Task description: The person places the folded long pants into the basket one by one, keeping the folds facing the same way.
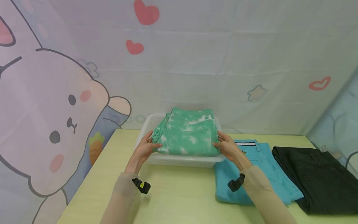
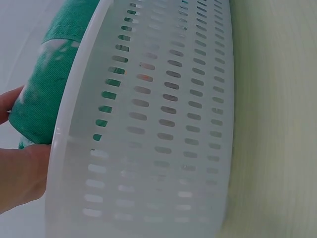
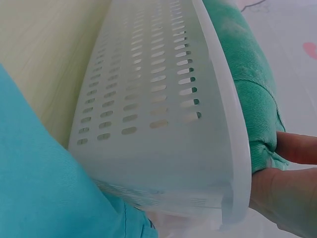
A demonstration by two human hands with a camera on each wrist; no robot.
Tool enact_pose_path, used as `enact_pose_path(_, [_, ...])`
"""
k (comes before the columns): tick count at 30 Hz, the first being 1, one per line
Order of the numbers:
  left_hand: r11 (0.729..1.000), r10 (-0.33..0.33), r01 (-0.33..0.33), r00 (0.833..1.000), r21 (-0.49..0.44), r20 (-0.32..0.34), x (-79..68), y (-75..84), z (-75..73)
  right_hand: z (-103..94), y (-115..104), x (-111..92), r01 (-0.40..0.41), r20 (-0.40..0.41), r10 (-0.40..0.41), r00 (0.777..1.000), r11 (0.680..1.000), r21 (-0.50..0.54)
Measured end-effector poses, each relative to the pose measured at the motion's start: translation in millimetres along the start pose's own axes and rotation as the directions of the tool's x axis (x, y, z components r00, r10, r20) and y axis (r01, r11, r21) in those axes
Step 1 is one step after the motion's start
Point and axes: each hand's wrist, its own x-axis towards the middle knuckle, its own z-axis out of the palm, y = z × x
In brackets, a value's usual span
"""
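Folded green-and-white tie-dye trousers (image 1: 190, 133) lie level at the top of a white perforated plastic basket (image 1: 181, 160). My left hand (image 1: 144, 145) grips their left side, thumb on top and fingers underneath. On the opposite side my right hand (image 1: 227, 145) pinches the folded edge the same way. In the left wrist view the green cloth (image 2: 49, 84) bulges above the basket's rim, with the left thumb (image 2: 25, 173) right at that rim. The right wrist view has the cloth (image 3: 252, 104) between the thumb and fingers of the right hand (image 3: 292, 193).
Folded bright blue trousers (image 1: 251, 174) lie on the pale yellow table (image 1: 179, 193) close against the basket's right side. Farther right are folded black trousers (image 1: 324, 180), overlapping the blue pair's edge. A cartoon-print cloth (image 1: 195, 62) hangs behind the table.
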Motion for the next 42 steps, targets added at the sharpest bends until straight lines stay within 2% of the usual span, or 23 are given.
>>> enact_pose_path(12, [0.998, 0.006, -0.006, 1.0, 0.058, -0.007, 6.4, -6.0, -2.9, 2.0, 3.3, 5.4, -0.008, -0.007, 0.008, 1.0, 1.0, -0.009])
enact_pose_path(21, [0.996, -0.033, 0.035, 0.999, 0.083, -0.027, 11.8, -7.8, -3.8, 5.8, 3.9, 6.6, -0.032, -0.007, 0.032, 0.999, 0.999, -0.003])
enact_pose_path(30, [0.993, -0.046, 0.049, 0.998, 0.108, -0.031, 15.0, -6.1, -3.7, 7.1, 2.8, 10.9, -0.084, -0.021, 0.084, 0.996, 0.996, -0.02])
enact_pose_path(42, [0.96, -0.082, 0.096, 0.995, 0.263, -0.064, 19.7, -4.3, -5.0, 9.5, 1.3, 15.3, -0.128, -0.011, 0.128, 0.992, 0.989, -0.071])
